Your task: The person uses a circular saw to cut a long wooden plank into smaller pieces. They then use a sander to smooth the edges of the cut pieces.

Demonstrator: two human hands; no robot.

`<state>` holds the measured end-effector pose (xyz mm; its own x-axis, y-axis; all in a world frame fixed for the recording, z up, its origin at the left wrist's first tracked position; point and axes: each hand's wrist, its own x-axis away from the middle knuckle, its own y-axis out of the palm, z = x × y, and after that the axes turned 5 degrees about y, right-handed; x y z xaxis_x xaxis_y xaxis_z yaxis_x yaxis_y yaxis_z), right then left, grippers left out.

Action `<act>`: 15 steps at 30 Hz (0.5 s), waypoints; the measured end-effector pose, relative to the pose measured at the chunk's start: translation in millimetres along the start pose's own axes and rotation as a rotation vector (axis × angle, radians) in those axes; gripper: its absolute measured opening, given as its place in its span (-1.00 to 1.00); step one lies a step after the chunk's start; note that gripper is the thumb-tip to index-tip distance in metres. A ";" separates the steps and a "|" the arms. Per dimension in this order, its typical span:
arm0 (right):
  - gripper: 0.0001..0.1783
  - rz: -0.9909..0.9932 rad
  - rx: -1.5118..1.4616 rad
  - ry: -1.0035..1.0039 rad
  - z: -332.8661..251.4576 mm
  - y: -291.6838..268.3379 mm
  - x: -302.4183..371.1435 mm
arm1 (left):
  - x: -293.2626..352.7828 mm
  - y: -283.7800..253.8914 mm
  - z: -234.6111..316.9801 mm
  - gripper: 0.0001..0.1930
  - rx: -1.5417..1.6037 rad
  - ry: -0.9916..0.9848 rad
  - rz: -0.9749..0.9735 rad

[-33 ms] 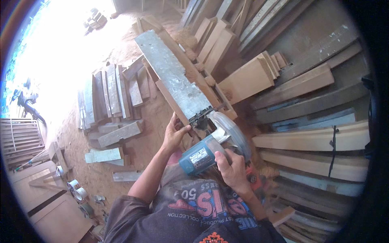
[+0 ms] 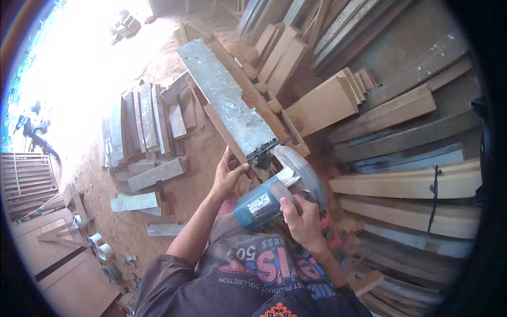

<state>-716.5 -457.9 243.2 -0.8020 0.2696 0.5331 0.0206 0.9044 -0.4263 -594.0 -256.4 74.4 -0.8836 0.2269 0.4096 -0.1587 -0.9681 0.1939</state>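
Note:
A long grey weathered plank (image 2: 224, 95) runs from the upper middle down toward me, resting on narrower wooden strips. At its near end sits a blue circular saw (image 2: 269, 195) with a round silver blade guard (image 2: 298, 171). My right hand (image 2: 301, 219) is closed around the saw's handle. My left hand (image 2: 229, 171) grips the near left edge of the plank and the strip beneath it, just beside the saw's base.
Stacks of planks and beams (image 2: 406, 137) fill the right side. Short grey board offcuts (image 2: 148, 127) lie on the sawdust floor to the left. Small tins (image 2: 100, 245) and a wooden panel (image 2: 58, 264) sit at lower left. Bright daylight floods the upper left.

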 end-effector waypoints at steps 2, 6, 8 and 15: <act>-0.36 0.003 0.009 0.010 -1.8 1.7 -2.4 | -2.7 -1.5 1.5 -0.06 0.048 -0.002 -0.007; -0.34 -0.005 0.027 0.049 -4.8 4.4 -7.3 | -9.5 -7.1 2.4 -0.05 0.061 0.000 -0.026; -0.33 -0.014 0.027 0.057 -6.8 5.9 -9.8 | -13.9 -10.4 2.7 -0.05 0.060 0.004 -0.026; -0.33 -0.011 0.058 0.054 -14.3 9.4 -16.8 | -22.8 -16.1 6.9 -0.04 -0.041 0.029 -0.031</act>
<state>-694.3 -449.1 240.7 -0.7683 0.2786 0.5762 -0.0242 0.8870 -0.4611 -568.3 -245.2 68.1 -0.8903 0.2539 0.3780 -0.2031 -0.9644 0.1694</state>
